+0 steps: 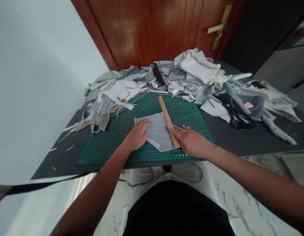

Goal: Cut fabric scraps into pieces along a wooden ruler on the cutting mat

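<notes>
Green cutting mat (105, 144) covers the near edge of the dark table (240, 137). Left hand (137, 136) lies flat, fingers extended, on the left side of the grey fabric piece (158, 131); nothing is gripped. Right hand (191, 141) lies flat, fingers straight, pressing the near end of the wooden ruler (168, 118), which crosses the fabric's right edge. Scissors (239, 120) lie further right. Fabric scraps (196, 70) are heaped beyond the mat.

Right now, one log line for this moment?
left hand flat on grey fabric | right hand on wooden ruler | green cutting mat beneath
</notes>
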Demonstrator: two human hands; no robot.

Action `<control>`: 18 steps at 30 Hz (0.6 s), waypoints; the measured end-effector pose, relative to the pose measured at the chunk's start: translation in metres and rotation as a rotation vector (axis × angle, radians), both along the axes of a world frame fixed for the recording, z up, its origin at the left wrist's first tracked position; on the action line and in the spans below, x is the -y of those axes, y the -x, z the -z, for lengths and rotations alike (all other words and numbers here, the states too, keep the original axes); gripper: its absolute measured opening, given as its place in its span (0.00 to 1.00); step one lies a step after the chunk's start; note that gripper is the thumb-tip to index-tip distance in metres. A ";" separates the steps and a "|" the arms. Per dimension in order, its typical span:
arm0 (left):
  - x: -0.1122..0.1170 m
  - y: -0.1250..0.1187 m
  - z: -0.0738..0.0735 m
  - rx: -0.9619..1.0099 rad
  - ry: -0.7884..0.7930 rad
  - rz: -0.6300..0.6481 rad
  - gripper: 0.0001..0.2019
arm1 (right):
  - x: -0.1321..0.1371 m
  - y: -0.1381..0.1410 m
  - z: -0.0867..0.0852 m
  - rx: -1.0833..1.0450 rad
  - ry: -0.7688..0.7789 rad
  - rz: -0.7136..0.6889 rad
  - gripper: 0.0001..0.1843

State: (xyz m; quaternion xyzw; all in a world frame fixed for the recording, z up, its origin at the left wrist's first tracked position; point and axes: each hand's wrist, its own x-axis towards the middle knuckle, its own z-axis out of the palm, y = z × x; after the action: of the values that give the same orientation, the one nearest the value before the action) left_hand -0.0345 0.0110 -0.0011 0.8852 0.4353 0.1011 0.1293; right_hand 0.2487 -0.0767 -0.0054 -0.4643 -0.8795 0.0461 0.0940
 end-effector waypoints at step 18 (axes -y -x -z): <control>0.009 -0.108 -0.006 0.015 0.022 -0.094 0.25 | -0.001 0.020 0.006 -0.161 -0.088 0.172 0.33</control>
State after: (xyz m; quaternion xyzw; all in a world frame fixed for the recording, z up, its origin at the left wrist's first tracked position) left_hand 0.0740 0.0016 0.0049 0.8616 0.4765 0.1090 0.1371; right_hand 0.2290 -0.0756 -0.0110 -0.5282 -0.8272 0.0366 0.1882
